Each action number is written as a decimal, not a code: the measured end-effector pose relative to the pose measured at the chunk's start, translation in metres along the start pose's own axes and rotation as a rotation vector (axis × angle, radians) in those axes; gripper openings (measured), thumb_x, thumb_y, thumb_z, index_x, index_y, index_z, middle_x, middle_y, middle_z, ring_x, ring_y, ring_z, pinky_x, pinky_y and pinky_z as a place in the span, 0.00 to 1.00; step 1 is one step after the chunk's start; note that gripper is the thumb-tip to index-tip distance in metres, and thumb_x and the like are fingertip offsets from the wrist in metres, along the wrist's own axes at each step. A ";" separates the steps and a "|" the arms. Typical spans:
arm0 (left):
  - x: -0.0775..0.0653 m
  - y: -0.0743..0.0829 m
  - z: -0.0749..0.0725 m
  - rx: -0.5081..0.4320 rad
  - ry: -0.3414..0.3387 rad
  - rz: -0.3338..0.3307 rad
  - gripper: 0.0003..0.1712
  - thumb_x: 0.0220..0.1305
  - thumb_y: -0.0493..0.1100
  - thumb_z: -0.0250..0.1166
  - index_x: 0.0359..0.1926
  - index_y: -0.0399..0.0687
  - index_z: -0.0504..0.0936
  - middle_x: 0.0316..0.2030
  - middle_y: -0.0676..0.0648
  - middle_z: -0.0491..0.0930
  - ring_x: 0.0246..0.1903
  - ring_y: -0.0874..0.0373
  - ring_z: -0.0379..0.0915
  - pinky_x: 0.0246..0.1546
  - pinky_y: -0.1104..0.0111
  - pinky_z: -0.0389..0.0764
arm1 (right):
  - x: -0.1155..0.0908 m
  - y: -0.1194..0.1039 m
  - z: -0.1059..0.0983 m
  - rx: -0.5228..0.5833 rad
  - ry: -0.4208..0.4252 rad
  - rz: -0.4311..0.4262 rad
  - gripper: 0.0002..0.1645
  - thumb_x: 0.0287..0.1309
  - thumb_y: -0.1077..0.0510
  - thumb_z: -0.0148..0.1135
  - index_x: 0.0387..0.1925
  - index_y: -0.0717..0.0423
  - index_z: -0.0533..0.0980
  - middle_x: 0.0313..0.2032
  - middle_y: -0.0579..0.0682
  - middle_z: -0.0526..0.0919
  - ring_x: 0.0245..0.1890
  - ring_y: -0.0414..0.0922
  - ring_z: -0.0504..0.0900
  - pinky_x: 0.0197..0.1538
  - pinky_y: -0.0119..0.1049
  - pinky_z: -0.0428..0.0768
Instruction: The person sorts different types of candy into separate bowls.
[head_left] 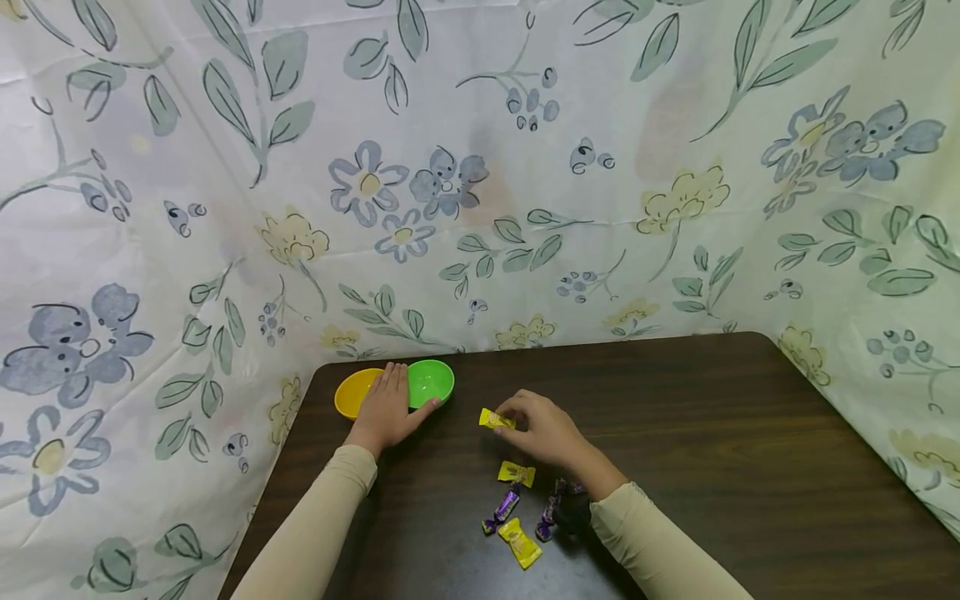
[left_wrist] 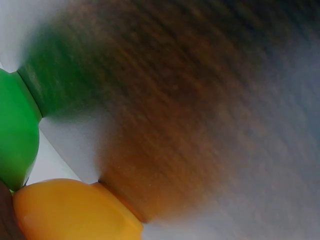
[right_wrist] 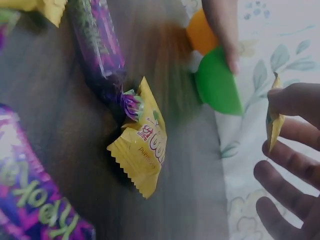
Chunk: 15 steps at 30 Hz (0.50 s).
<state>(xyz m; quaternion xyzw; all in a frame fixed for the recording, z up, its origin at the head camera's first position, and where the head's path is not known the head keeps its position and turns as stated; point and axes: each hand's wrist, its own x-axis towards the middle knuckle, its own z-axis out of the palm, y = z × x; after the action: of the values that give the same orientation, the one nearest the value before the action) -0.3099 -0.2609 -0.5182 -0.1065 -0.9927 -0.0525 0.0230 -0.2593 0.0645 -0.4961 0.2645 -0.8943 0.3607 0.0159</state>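
Note:
My left hand (head_left: 385, 410) lies with straight fingers where an orange bowl (head_left: 349, 395) and a green bowl (head_left: 433, 382) meet, its thumb along the green bowl's near rim. The left wrist view shows the green bowl (left_wrist: 17, 130) and orange bowl (left_wrist: 75, 210) side by side. Between thumb and fingers, my right hand (head_left: 546, 429) pinches a yellow-wrapped candy (head_left: 495, 419), held just right of the green bowl. Seen from the right wrist, that candy (right_wrist: 275, 120) is edge-on, while the other fingers (right_wrist: 285, 187) spread loosely.
Nearer me lie another yellow candy (head_left: 517, 474), a purple-wrapped candy (head_left: 507, 504), a further yellow candy (head_left: 521, 543) and more purple candy (head_left: 550, 512) partly under the right wrist. A floral cloth (head_left: 525, 275) hangs behind the dark wooden table (head_left: 750, 433).

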 end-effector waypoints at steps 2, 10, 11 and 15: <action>0.001 -0.001 0.000 0.001 0.001 0.002 0.67 0.71 0.83 0.42 0.82 0.28 0.50 0.82 0.30 0.54 0.84 0.36 0.45 0.85 0.45 0.48 | 0.007 0.002 0.003 -0.005 0.012 0.010 0.12 0.67 0.48 0.73 0.50 0.43 0.87 0.41 0.39 0.83 0.39 0.40 0.81 0.40 0.35 0.80; 0.000 -0.003 0.002 -0.013 0.034 0.008 0.65 0.72 0.81 0.46 0.81 0.27 0.53 0.81 0.29 0.56 0.83 0.33 0.47 0.84 0.43 0.49 | 0.037 -0.002 0.018 0.054 0.027 0.031 0.12 0.69 0.47 0.71 0.50 0.45 0.87 0.43 0.43 0.84 0.43 0.42 0.82 0.46 0.39 0.82; -0.001 -0.003 0.002 -0.013 0.034 0.003 0.65 0.72 0.81 0.46 0.81 0.27 0.53 0.81 0.29 0.56 0.83 0.33 0.47 0.84 0.43 0.50 | 0.042 -0.003 0.020 0.071 0.020 0.028 0.13 0.69 0.47 0.70 0.50 0.45 0.87 0.44 0.44 0.84 0.42 0.42 0.82 0.46 0.39 0.82; 0.000 -0.001 0.003 -0.019 0.040 0.011 0.65 0.72 0.81 0.46 0.81 0.26 0.53 0.81 0.28 0.57 0.83 0.32 0.48 0.84 0.42 0.50 | 0.057 -0.003 0.025 0.125 0.024 0.026 0.12 0.69 0.49 0.71 0.49 0.49 0.87 0.44 0.49 0.85 0.40 0.44 0.82 0.44 0.36 0.81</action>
<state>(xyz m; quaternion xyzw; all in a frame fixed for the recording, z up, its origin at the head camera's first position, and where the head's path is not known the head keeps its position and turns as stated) -0.3104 -0.2613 -0.5209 -0.1112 -0.9909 -0.0638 0.0421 -0.3029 0.0202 -0.5000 0.2488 -0.8731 0.4192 0.0052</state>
